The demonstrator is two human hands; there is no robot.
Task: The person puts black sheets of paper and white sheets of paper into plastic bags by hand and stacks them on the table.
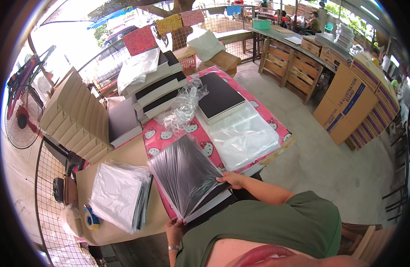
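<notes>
A clear plastic bag (182,167) is stretched over most of a stack of black boards (210,209) in front of me. The near end of the boards, with a pale edge showing, sticks out of the bag's mouth. My left hand (174,228) pinches the bag's gathered rim at the near left corner. At the right corner, my right hand (232,179) grips the same rim, fingers closed. Just beyond lies a pile of flat clear plastic bags (243,138), with another black board stack (219,95) at its far end. Crumpled clear plastic (182,109) rests beside it.
Plastic-wrapped packs (118,193) and a blue tape dispenser (91,218) lie at left on brown paper. Brown-wrapped packages (73,115), a fan (22,120) and more board stacks (162,91) stand farther back. Cardboard boxes (345,104) lean at right. A person (314,23) sits far off.
</notes>
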